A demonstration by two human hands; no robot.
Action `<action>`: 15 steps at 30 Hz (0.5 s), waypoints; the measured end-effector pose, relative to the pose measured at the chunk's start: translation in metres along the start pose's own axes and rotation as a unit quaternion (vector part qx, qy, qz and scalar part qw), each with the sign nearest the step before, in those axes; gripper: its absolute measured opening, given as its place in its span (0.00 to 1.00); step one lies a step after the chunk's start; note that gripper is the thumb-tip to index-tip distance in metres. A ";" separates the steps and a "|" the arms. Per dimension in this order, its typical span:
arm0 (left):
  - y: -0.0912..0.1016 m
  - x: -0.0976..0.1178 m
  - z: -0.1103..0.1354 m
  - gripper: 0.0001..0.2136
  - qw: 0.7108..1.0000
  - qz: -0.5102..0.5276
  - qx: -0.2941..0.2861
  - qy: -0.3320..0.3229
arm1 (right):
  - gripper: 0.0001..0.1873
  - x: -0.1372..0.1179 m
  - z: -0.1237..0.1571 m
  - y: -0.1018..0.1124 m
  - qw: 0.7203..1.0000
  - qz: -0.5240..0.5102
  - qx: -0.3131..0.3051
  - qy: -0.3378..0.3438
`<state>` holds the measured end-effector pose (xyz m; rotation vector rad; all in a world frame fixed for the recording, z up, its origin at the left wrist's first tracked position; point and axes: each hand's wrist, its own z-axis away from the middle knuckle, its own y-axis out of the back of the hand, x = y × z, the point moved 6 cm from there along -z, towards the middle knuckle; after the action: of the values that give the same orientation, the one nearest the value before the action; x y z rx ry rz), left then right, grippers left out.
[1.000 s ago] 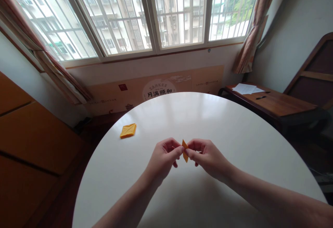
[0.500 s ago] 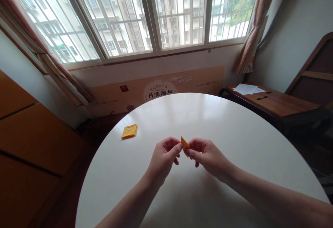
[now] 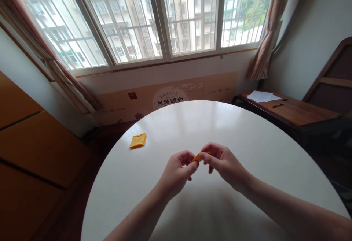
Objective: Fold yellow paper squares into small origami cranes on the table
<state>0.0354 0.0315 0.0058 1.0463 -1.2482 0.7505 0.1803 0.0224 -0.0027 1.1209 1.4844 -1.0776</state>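
Note:
Between my two hands is a small folded piece of orange-yellow paper (image 3: 197, 158), held above the white round table (image 3: 132, 189). My left hand (image 3: 178, 169) pinches its near left end between thumb and fingers. On the other side, my right hand (image 3: 220, 160) grips it with the thumb on top and fingers behind. Much of the paper is covered by the fingers, so its full shape is hidden. A flat yellow folded packet (image 3: 138, 141), perhaps also paper or cloth, lies on the table to the left, apart from both hands.
Beyond the table is a barred window (image 3: 189, 17) with tied curtains (image 3: 264, 58). A printed cardboard panel (image 3: 220, 87) leans below it. At right stands a wooden side table (image 3: 305, 112) with white papers (image 3: 262, 96) and a dark object. Orange-brown cabinets (image 3: 41, 145) are at left.
The folded paper has turned from standing upright to lying nearly level between my fingers. My right hand has shifted slightly up and right. The yellow packet stays on the table.

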 end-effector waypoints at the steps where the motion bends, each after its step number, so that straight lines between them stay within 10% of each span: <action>1: 0.001 -0.001 -0.001 0.12 1.000 0.010 0.005 0.010 | 0.14 -0.001 -0.001 0.001 1.000 -0.004 0.001 0.004; 15: 0.001 -0.005 -0.002 0.15 0.994 0.089 0.034 0.053 | 0.14 0.005 -0.002 -0.002 1.000 0.015 -0.019 0.005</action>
<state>0.0339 0.0341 0.0014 0.9452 -1.2426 0.9781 0.1772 0.0245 -0.0073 1.1207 1.4847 -1.0208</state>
